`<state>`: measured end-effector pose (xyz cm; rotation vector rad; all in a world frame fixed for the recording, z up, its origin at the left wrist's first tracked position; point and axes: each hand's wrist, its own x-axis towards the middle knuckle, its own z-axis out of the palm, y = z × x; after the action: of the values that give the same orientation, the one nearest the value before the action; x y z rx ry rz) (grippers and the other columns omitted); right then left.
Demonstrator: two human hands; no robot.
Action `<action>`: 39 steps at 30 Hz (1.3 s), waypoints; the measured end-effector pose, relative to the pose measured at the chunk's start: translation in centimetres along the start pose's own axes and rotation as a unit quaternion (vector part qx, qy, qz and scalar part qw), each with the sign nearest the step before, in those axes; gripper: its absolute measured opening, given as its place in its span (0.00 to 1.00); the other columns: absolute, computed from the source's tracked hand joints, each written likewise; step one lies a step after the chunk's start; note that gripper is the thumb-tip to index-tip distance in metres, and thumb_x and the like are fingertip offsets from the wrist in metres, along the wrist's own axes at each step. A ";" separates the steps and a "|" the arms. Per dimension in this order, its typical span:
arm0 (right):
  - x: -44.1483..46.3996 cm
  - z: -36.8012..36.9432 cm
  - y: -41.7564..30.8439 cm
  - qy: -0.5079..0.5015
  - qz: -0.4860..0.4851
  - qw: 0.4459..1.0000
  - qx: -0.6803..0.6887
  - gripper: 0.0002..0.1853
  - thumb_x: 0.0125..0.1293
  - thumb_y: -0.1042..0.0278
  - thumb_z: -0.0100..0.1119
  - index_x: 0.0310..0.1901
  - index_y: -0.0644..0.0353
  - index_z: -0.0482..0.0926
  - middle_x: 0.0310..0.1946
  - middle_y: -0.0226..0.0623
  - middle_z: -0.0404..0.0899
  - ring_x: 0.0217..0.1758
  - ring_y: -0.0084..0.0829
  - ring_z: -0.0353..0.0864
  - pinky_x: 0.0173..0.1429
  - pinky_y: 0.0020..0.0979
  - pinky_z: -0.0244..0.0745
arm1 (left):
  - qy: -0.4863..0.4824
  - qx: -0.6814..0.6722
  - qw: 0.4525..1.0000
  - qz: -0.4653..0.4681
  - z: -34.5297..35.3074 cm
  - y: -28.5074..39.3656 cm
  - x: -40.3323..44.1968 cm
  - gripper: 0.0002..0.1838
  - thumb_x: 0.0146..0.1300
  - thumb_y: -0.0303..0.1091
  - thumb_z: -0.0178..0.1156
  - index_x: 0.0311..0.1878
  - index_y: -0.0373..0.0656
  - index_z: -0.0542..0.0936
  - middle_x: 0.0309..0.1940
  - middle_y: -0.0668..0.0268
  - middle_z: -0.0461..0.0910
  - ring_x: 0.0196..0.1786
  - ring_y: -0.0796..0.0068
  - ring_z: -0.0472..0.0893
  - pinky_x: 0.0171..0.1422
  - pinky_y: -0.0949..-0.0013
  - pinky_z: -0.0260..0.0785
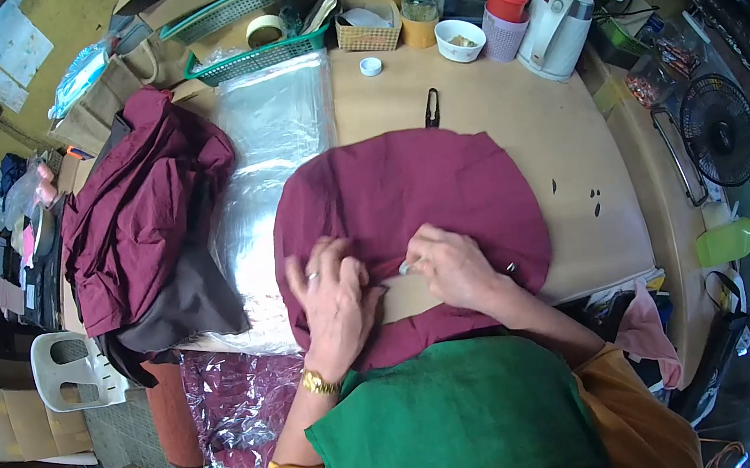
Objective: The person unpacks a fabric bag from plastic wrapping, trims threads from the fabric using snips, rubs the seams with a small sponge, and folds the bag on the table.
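Note:
A maroon cloth piece with a rounded outline lies on the table in front of me, an opening along its near side. My left hand, wearing a ring, is at the left end of that opening with its fingers curled onto the fabric. At the opening's far edge, my right hand pinches the cloth, and a small whitish bit shows at its fingertips. A small shiny metal piece sits by my right wrist. The underside of the fabric is hidden.
A maroon and dark grey garment is heaped at left, beside clear plastic sheets. Black snips lie beyond the cloth. Baskets, a white bowl and a kettle line the back. A fan stands right.

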<state>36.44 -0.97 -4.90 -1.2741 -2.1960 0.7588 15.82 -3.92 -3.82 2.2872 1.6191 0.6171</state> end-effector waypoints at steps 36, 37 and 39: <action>2.0 6.5 -0.2 0.077 -0.098 0.985 0.118 0.02 0.60 0.78 0.59 0.31 0.62 0.80 0.30 0.43 0.73 0.34 0.47 0.79 0.39 0.45 0.75 | 0.043 -0.668 0.706 -0.232 6.5 -2.0 -2.4 0.41 0.55 0.07 0.44 0.76 0.37 0.58 0.49 0.70 0.79 0.42 0.90 0.76 0.45 0.86 0.68; 3.0 6.2 0.8 0.101 -0.113 0.987 0.060 0.01 0.60 0.78 0.60 0.32 0.62 0.81 0.30 0.44 0.74 0.34 0.47 0.79 0.39 0.43 0.75 | 0.061 -0.671 0.699 -0.241 6.3 -1.7 -2.1 0.42 0.55 0.07 0.44 0.76 0.38 0.58 0.46 0.71 0.79 0.41 0.89 0.75 0.45 0.85 0.68; 5.3 5.2 1.9 0.144 -0.066 0.985 0.065 0.01 0.59 0.78 0.63 0.33 0.64 0.81 0.30 0.44 0.75 0.35 0.46 0.80 0.39 0.41 0.75 | 0.080 -0.673 0.692 -0.249 5.8 -1.6 -1.8 0.43 0.54 0.07 0.45 0.77 0.39 0.58 0.44 0.73 0.79 0.40 0.89 0.74 0.44 0.84 0.68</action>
<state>31.86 3.35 -9.27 -1.0864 -1.9438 0.6122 16.75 -4.95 -9.92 0.6842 1.0300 1.2644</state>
